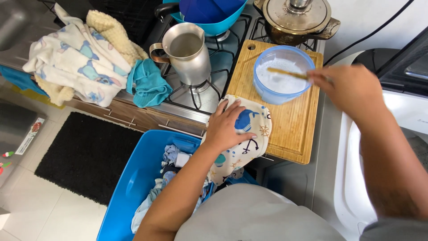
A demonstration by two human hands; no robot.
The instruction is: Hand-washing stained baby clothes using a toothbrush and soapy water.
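Fingers of the left hand [226, 127] are lying spread on a printed cloth [249, 134]; at two o'clock, the right hand [350, 89] is gripping a wooden stick [287, 73] over a foamy blue bowl [281, 76].

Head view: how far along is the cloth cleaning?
Done: foamy white liquid fills the blue bowl. In hand: right hand holds a wooden stick in it; left hand pins the whale-print cloth to the cutting board. Left: cloth looks untreated; more laundry sits in the blue bin.

Two bare arms are extended forward, seen from above.
The left hand [227, 127] is laid flat, palm down, fingers spread. The right hand [352, 89] is raised, blurred, fingers pinched together, forearm bent inward.
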